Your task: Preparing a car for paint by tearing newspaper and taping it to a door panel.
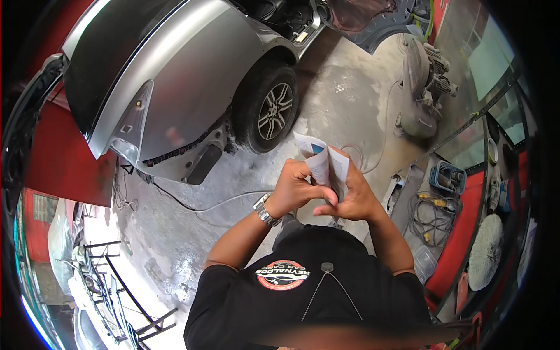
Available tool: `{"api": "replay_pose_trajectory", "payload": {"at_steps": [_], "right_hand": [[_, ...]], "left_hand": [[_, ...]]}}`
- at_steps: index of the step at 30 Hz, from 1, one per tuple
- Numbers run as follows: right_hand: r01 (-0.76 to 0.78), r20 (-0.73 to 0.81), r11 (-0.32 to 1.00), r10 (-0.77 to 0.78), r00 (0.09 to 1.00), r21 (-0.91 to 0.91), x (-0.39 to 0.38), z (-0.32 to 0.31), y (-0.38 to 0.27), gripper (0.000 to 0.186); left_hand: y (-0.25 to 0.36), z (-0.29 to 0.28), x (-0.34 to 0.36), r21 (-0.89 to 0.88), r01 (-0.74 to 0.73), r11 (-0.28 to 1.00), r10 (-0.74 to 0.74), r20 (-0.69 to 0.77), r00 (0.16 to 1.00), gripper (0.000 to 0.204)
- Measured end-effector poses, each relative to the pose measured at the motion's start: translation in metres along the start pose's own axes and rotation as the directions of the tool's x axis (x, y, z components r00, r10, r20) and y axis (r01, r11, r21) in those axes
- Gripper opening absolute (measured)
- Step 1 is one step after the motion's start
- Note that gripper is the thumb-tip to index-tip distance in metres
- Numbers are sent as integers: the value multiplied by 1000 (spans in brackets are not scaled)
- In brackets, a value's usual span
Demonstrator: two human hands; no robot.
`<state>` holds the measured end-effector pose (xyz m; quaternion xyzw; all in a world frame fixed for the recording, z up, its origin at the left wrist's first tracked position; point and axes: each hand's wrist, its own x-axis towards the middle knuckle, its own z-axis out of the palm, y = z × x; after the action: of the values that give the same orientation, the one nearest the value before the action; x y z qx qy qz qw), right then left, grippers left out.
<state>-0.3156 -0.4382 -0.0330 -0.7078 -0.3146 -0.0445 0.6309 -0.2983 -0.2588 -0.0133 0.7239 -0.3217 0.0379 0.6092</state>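
Between my two hands is a folded sheet of printed paper (319,167), looking like newspaper, with a blue patch near its upper edge. It is bent into a V, its two leaves standing up and apart. My left hand (294,189) grips the left leaf, thumb pointing inward; a metal watch is on that wrist. Closed around the right leaf is my right hand (357,197), its thumb reaching toward the left one. The paper's lower end is partly hidden by my thumbs. I hold it in front of my chest, above the concrete floor.
A silver car body (198,76) with its wheel (274,111) stands ahead to the left. A dusty air compressor (420,99) is at the far right. Nearer on the right are a blue basket (448,177) and coiled cables (431,216). Black metal stands (125,291) are at lower left.
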Motion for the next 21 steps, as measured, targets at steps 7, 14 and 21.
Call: {"api": "replay_pose_trajectory", "payload": {"at_steps": [7, 14, 21], "right_hand": [[-52, -75, 958, 76, 994, 282, 28, -7, 11, 35], [-10, -592, 940, -206, 779, -341, 82, -8, -31, 44], [64, -123, 494, -337, 934, -867, 120, 2, -76, 46]], "left_hand": [[9, -50, 11, -173, 8, 985, -7, 10, 1000, 21], [4, -97, 27, -211, 13, 977, -25, -51, 998, 31], [16, -141, 33, -123, -102, 987, 128, 226, 966, 28]]}}
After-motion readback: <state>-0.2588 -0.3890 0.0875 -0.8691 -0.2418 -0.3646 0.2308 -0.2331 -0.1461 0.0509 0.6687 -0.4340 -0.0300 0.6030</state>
